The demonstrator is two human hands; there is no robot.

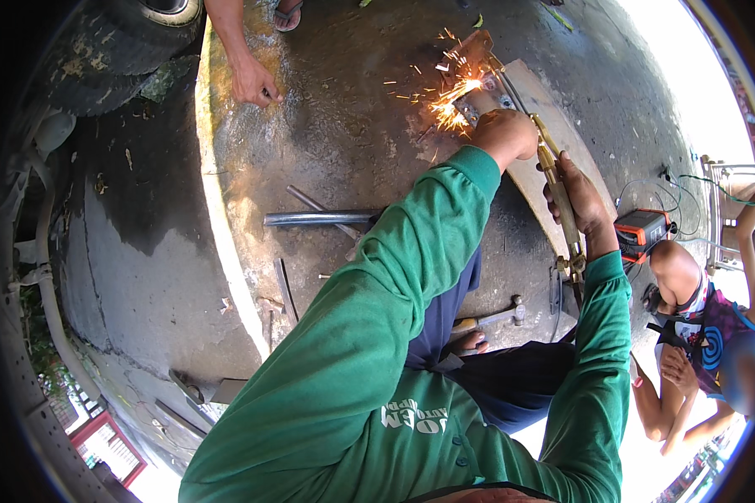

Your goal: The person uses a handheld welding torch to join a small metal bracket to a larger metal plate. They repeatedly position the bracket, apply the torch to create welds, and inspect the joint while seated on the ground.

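Right hand point(580, 194) wraps torch point(567, 222); left hand point(509, 134) curls near its far end, hold unclear; sparks point(455, 105) beside metal point(476, 47).

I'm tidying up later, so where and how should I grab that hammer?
Best by the tan handle of the hammer, probably from above, on the side away from the toes. It lies lengthwise on the ground, grip at left, metal head at right, with toes close beside the grip.
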